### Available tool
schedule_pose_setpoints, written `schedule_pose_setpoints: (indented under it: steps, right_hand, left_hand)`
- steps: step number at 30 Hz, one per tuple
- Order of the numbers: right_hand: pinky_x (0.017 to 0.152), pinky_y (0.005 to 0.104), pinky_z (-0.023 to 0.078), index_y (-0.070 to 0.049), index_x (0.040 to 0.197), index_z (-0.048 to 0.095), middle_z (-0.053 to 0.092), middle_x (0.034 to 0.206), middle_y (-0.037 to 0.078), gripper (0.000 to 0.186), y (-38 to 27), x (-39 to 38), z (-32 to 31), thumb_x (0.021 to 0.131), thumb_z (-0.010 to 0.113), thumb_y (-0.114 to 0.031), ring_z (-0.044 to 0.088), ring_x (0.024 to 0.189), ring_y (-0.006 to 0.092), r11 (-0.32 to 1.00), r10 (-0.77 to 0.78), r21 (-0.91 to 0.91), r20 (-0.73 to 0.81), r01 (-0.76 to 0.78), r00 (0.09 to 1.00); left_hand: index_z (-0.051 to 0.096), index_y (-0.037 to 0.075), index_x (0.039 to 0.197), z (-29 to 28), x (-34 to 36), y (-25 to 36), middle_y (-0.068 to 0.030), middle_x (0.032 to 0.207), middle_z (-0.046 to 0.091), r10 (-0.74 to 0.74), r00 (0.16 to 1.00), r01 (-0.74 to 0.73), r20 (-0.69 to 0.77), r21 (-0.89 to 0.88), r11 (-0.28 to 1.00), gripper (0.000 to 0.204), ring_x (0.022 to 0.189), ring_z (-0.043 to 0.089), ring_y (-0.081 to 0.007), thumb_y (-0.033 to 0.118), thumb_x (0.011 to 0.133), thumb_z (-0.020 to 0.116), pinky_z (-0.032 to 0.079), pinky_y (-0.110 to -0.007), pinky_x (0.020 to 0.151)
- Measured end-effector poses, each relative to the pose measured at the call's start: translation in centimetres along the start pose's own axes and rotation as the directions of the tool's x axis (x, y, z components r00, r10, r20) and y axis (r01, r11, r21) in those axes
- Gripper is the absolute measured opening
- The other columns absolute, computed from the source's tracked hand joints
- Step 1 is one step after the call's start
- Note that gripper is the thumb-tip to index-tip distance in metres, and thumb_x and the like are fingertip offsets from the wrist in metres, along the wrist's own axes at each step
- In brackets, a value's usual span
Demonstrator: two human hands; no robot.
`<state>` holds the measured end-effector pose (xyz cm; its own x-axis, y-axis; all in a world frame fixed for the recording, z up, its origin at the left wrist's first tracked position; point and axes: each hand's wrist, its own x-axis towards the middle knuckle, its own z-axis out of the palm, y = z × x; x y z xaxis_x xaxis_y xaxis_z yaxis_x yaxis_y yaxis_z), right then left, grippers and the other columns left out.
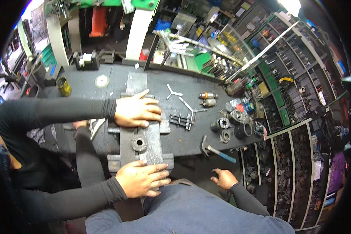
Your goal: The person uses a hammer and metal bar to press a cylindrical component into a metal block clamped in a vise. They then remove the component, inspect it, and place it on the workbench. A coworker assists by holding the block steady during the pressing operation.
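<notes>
My right hand [225, 180] hangs off the bench's front edge, thumb and forefinger apart, holding nothing visible. The closest tool to it is a claw hammer [221, 154] with a blue grip. My left hand [81, 124] reaches onto the bench beside a silver tool [97, 128]; its fingers are hidden under a co-worker's forearm. Two hands of that co-worker, the far one [138, 111] and the near one [143, 179], lie flat on thick metal plates [154, 142]. Between them a round steel ring part [139, 143] with a dark centre hole sits on the plates.
Three-legged pullers [192, 111] and a small black puller [180, 121] lie right of the plates. Farther right are cylindrical metal parts [243, 130]. A yellow can [63, 86] stands at the back left. Parts shelves [292, 171] line the right side.
</notes>
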<state>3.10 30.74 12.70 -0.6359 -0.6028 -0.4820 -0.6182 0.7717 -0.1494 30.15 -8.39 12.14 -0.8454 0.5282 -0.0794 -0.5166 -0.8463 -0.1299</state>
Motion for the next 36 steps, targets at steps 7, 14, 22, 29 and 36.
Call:
schedule_pose_setpoints:
  steps: [7,14,22,29,36]
  right_hand:
    - [0.092,0.0524,0.059,-0.004,0.133,0.073,0.079,0.1,0.026,0.048,1.0,4.5,-1.8,0.097,0.079,-0.034,0.076,0.103,0.0443,0.988,-0.139,0.05,-0.148,0.148,0.979]
    - [0.111,0.0512,0.053,0.0,0.145,0.062,0.065,0.141,0.032,0.063,5.7,13.0,-0.1,0.091,0.082,-0.025,0.065,0.13,0.0474,0.997,-0.062,0.019,-0.266,0.07,0.962]
    - [0.109,0.0559,0.052,0.002,0.137,0.06,0.061,0.138,0.026,0.066,11.9,20.5,3.7,0.083,0.084,-0.027,0.062,0.129,0.0458,0.971,-0.079,-0.231,-0.05,0.065,0.996]
    - [0.099,0.0562,0.055,0.003,0.111,0.063,0.067,0.118,0.03,0.036,14.3,22.5,4.0,0.084,0.077,-0.016,0.067,0.113,0.049,0.905,-0.413,-0.127,-0.027,0.406,0.91]
    - [0.096,0.0566,0.055,0.005,0.116,0.06,0.069,0.114,0.032,0.035,13.2,22.0,1.0,0.088,0.072,-0.013,0.068,0.11,0.0534,0.853,-0.474,0.155,-0.169,0.498,0.864]
  left_hand:
    - [0.054,0.008,0.151,-14.3,-1.9,0.7,-0.0145,0.132,0.067,0.501,0.753,-0.502,-0.426,0.119,0.857,0.05,0.121,0.063,-0.033,0.029,0.106,0.06,0.051,-0.052,0.106]
    - [0.057,0.007,0.146,-29.0,-1.4,-14.8,-0.0136,0.118,0.073,0.576,-0.284,-0.859,-0.766,0.47,0.201,0.043,0.105,0.071,-0.0331,0.02,0.107,0.066,0.058,-0.048,0.096]
    - [0.05,0.005,0.143,-16.9,3.6,-29.7,-0.0172,0.136,0.066,0.198,-0.937,-0.32,-0.287,0.934,-0.161,0.03,0.12,0.068,-0.0265,0.016,0.116,0.057,0.058,-0.045,0.102]
    - [0.057,0.002,0.138,4.6,4.5,-21.6,-0.0262,0.146,0.063,0.518,-0.76,0.232,0.393,0.908,-0.349,0.03,0.137,0.064,-0.0352,0.009,0.11,0.065,0.054,-0.05,0.115]
    - [0.075,-0.005,0.114,13.6,5.2,-7.6,-0.0142,0.103,0.08,0.848,-0.346,0.459,0.402,0.861,-0.221,0.015,0.096,0.076,-0.0208,0.0,0.1,0.072,0.06,-0.035,0.091]
